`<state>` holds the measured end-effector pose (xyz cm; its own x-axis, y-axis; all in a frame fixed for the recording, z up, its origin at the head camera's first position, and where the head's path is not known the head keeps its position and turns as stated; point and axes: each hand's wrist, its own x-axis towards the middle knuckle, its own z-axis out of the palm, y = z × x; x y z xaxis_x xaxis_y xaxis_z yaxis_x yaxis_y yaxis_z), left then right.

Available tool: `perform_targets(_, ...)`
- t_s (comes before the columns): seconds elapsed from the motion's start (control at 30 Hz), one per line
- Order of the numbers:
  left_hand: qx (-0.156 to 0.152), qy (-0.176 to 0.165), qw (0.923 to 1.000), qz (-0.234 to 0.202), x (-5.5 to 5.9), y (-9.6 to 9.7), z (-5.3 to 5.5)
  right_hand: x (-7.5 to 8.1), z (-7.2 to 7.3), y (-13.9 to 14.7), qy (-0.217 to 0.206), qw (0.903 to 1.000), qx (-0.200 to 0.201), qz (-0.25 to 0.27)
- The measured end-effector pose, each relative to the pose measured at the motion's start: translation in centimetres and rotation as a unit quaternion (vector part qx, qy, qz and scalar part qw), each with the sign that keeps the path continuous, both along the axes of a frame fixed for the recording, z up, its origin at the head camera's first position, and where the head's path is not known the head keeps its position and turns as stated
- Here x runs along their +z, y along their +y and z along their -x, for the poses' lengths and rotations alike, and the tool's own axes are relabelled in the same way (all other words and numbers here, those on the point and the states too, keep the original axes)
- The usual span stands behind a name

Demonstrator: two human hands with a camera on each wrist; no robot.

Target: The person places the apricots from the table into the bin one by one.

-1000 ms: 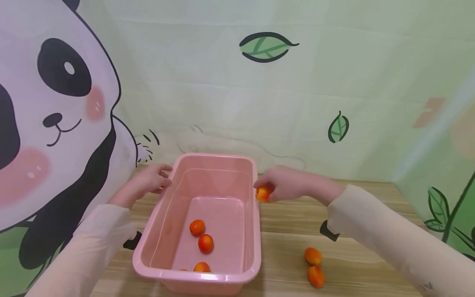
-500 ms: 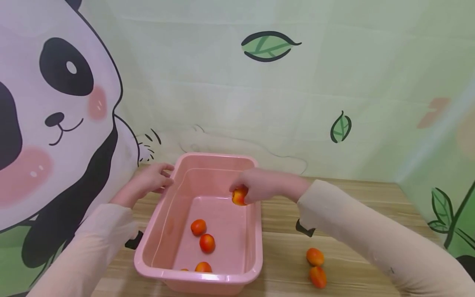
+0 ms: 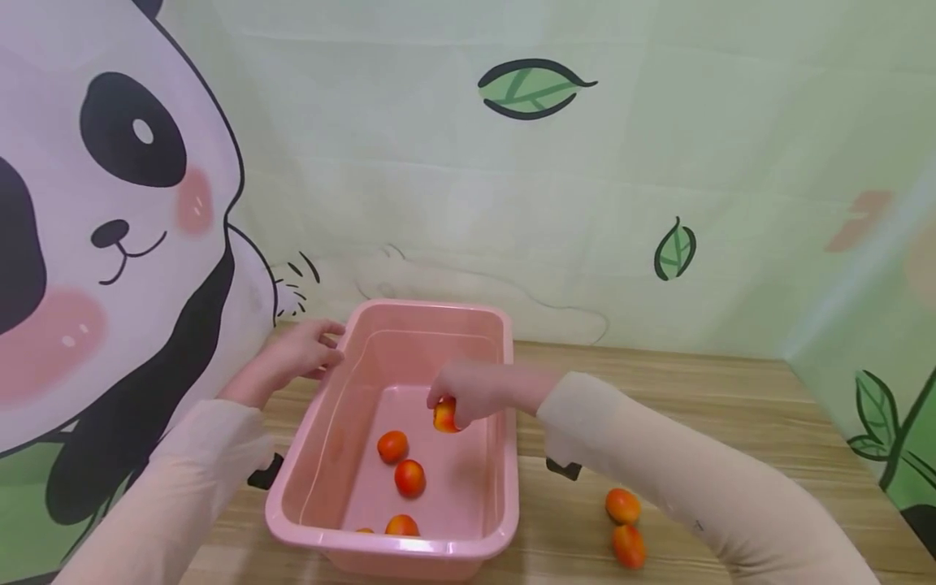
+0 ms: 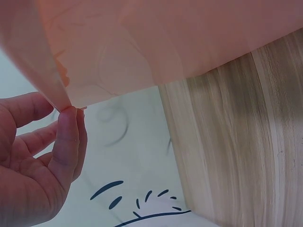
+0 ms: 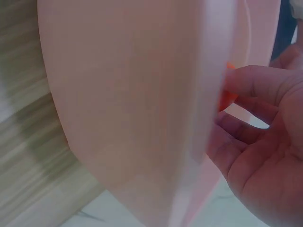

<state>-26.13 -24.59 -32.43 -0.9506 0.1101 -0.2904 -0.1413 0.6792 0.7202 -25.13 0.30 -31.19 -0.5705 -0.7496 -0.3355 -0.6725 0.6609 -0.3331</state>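
A deep pink plastic basin (image 3: 314,455) sits on the table. My left hand (image 3: 303,353) pinches its left rim near the far corner; the left wrist view shows finger and thumb at the edge. Inside the basin, above its floor, my right hand (image 3: 475,394) grips a small yellow-and-red fruit (image 3: 444,415), whose exact kind I cannot tell. The right wrist view shows this fruit (image 5: 227,98) partly hidden behind the basin wall. On the basin floor lie similar fruits, one orange-red (image 3: 392,447), one redder (image 3: 409,478), and one (image 3: 402,526) near the front wall, which partly hides it.
Two more orange-red fruits, one farther back (image 3: 622,505) and one nearer (image 3: 629,546), touch on the wood-grain table (image 3: 680,414) right of the basin. A pale green backdrop (image 3: 409,162) with a panda picture (image 3: 146,244) stands behind and at the left.
My right hand has carried the gripped fruit leftward over the right rim, then down into the basin. The left hand has stayed at the left rim.
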Motion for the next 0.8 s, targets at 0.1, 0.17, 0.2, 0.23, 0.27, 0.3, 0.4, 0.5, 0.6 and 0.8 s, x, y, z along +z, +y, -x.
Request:
perform_targets(0.1,0.000,0.001,1.0000,0.000,0.0,0.0,0.0,-0.7,0.0,-0.3,-0.005,1.0000,0.000,-0.001)
perform_targets(0.17,0.000,0.002,1.0000,-0.001,-0.1,0.0,0.1,-1.2,0.1,-0.4,-0.005,1.0000,-0.003,-0.004)
perform_targets(0.2,0.000,0.002,1.0000,-0.001,-0.1,0.0,0.1,-1.4,0.1,-0.5,-0.008,0.9999,-0.006,-0.005)
perform_targets(0.23,-0.001,0.002,1.0000,0.000,-0.1,0.0,0.1,-1.7,0.1,-0.6,-0.009,0.9999,-0.009,-0.007)
perform_targets(0.27,0.000,0.001,1.0000,0.000,-0.1,0.0,0.1,-1.9,0.2,-0.7,-0.010,0.9999,-0.010,-0.008)
perform_targets(0.3,0.000,0.001,1.0000,-0.001,-0.1,0.0,0.1,-2.1,0.2,-0.7,-0.010,0.9998,-0.011,-0.010)
perform_targets(0.4,-0.001,0.001,1.0000,-0.003,-0.1,-0.1,0.1,-2.9,0.2,-1.0,-0.018,0.9997,-0.015,-0.009)
perform_targets(0.5,-0.003,0.003,1.0000,-0.005,-0.1,-0.1,0.1,-3.6,0.1,-1.1,-0.028,0.9994,-0.020,-0.007)
perform_targets(0.6,-0.002,0.004,1.0000,-0.005,-0.2,-0.1,0.2,-4.1,0.1,-1.3,-0.038,0.9988,-0.031,-0.006)
perform_targets(0.8,-0.003,0.005,1.0000,-0.004,-0.3,-0.2,0.3,-5.0,0.1,-1.3,-0.045,0.9979,-0.045,-0.011)
